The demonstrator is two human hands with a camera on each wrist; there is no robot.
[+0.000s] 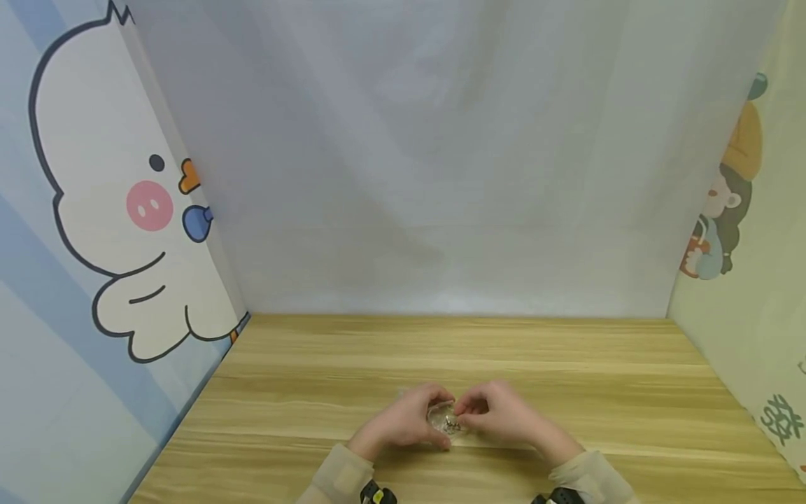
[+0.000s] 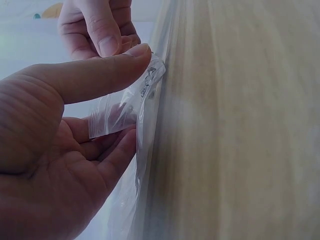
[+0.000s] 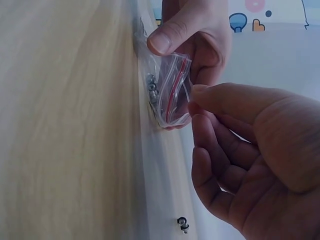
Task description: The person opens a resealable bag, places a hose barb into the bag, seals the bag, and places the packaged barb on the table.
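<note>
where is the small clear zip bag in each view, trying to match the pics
Head: low, just right of centre, the small clear zip bag between the left hand and right hand.
Left wrist: upper half, left of centre.
Right wrist: upper half, near the middle.
Shared landmark: the wooden tabletop.

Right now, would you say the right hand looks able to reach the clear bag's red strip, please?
Probably yes: the right hand is at the clear bag, nothing visible blocks the red strip, and the left hand holds the bag.
</note>
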